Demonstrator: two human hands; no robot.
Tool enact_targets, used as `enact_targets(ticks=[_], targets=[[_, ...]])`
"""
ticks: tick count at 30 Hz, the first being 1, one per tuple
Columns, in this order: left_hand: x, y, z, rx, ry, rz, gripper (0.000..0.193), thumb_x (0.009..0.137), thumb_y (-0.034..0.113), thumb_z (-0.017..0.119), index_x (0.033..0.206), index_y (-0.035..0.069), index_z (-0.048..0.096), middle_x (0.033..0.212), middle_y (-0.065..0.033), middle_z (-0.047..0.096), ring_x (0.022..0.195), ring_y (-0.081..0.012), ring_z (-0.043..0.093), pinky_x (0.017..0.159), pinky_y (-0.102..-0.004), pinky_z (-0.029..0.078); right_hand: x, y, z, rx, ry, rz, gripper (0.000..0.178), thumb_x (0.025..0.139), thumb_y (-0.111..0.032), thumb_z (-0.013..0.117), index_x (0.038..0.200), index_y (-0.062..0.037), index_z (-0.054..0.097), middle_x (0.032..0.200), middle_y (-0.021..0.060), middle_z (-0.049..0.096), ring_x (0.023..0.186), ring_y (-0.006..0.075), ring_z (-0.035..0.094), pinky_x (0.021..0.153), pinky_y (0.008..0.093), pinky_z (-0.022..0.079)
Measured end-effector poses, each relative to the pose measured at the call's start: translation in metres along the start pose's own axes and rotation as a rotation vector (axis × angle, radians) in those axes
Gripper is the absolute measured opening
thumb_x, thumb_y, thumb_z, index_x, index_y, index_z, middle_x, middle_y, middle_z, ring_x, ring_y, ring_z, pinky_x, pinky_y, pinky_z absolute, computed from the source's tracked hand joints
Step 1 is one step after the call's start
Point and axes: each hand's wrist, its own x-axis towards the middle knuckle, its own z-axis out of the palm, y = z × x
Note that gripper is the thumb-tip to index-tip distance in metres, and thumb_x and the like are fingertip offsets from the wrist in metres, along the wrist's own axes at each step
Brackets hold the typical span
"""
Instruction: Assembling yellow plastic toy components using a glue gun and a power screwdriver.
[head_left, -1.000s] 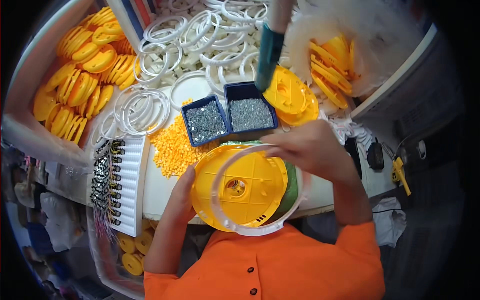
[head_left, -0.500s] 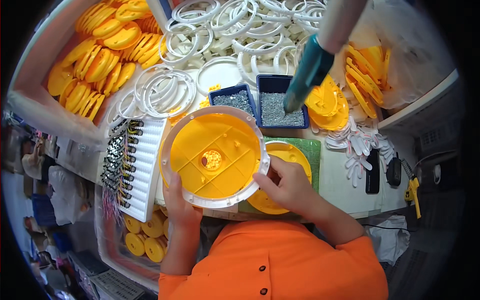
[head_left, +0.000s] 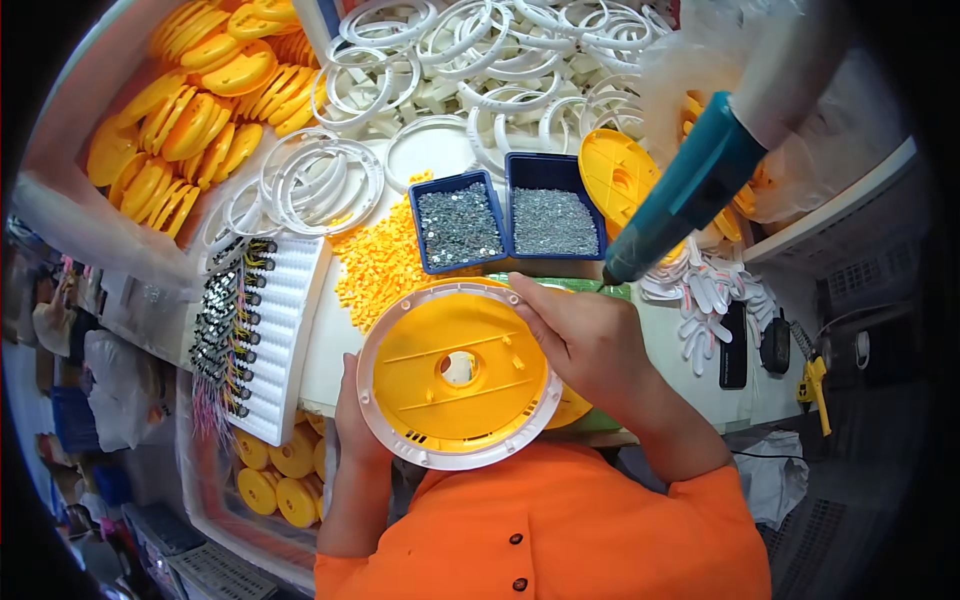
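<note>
The left hand (head_left: 362,425) grips the left edge of a yellow disc (head_left: 410,375); the right hand (head_left: 590,335) pinches its upper-right rim, over the worktop's (head_left: 325,350) near edge. A white ring (head_left: 455,458) already circles the disc, apparently seated; whether fastened, I cannot tell. Beyond, loose rings (head_left: 278,195) and other discs (head_left: 190,130) remain unjoined.

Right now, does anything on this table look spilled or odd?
Possibly the small yellow plastic pieces: they lie in a loose heap on the white tabletop, while the small grey metal parts nearby sit in two dark-blue rectangular trays. It may be deliberate.
</note>
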Motion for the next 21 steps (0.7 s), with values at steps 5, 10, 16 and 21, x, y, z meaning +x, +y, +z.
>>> enact_targets(ticks=[5, 10, 16, 21], targets=[[-0.001, -0.005, 0.006, 0.279, 0.079, -0.015, 0.063, 0.113, 0.045, 0.022, 0.152, -0.001, 0.039, 0.149, -0.0194, 0.05, 0.137, -0.0329, 0.051, 0.116, -0.0456, 0.04, -0.006, 0.006, -0.003, -0.057, -0.016, 0.014, 0.025, 0.093, -0.015, 0.073, 0.116, -0.0062, 0.074, 0.081, 0.0116, 0.073, 0.064, 0.0248, 0.07, 0.056, 0.0356, 0.053], [0.001, -0.005, 0.007, 0.358, 0.169, -0.094, 0.065, 0.111, 0.05, 0.024, 0.154, 0.003, 0.038, 0.152, -0.0186, 0.048, 0.138, -0.0336, 0.05, 0.116, -0.0466, 0.039, -0.004, 0.011, -0.012, -0.03, -0.117, -0.008, 0.024, 0.094, -0.018, 0.071, 0.115, -0.0085, 0.073, 0.078, 0.0083, 0.072, 0.064, 0.024, 0.068, 0.057, 0.0357, 0.052], [0.001, -0.005, 0.014, 0.338, 0.17, -0.042, 0.066, 0.112, 0.048, 0.023, 0.151, -0.003, 0.039, 0.149, -0.0208, 0.051, 0.136, -0.0329, 0.053, 0.115, -0.045, 0.042, -0.01, 0.011, -0.011, -0.071, -0.068, 0.002, 0.026, 0.093, -0.018, 0.071, 0.118, -0.0089, 0.073, 0.074, 0.0074, 0.069, 0.063, 0.0236, 0.067, 0.055, 0.0362, 0.051], [-0.001, -0.004, 0.007, 0.253, 0.137, -0.071, 0.066, 0.112, 0.047, 0.023, 0.151, -0.003, 0.039, 0.148, -0.0208, 0.051, 0.135, -0.0325, 0.053, 0.115, -0.0452, 0.042, -0.009, 0.003, -0.014, -0.062, -0.111, 0.031, 0.025, 0.093, -0.017, 0.071, 0.117, -0.0089, 0.073, 0.073, 0.0076, 0.068, 0.062, 0.0238, 0.067, 0.055, 0.037, 0.05]])
